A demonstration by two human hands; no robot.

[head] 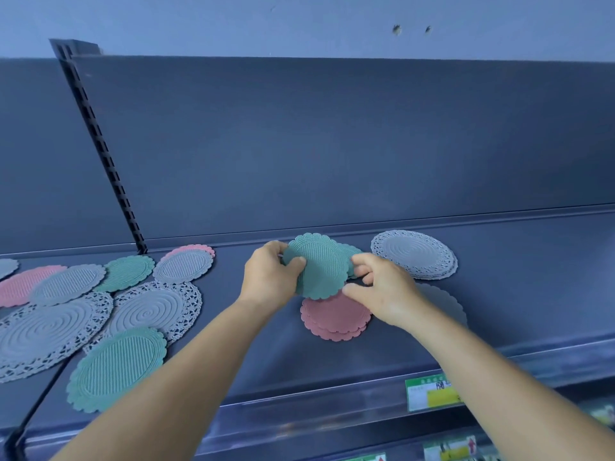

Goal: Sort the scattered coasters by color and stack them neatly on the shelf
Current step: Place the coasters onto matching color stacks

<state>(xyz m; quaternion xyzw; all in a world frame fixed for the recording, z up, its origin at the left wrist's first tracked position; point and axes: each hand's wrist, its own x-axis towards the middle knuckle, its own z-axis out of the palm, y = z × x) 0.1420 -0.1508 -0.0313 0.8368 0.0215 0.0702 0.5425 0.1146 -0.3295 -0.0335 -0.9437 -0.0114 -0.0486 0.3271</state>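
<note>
Squaring the green coasters [317,266], pinched between left hand [271,277] and right hand [382,289], needs scalloped edges aligned before lowering above the pink stack [334,317].

A teal scalloped ribbed rubber coaster [319,266] shows fine woven ridges. The pink scalloped coaster stack [334,316] is plain-looking (its texture is too faint to tell). Grey lacy spiral-embossed mats [412,252] lie near the dark grey-blue metal shelf's [515,277] back edge.
</note>
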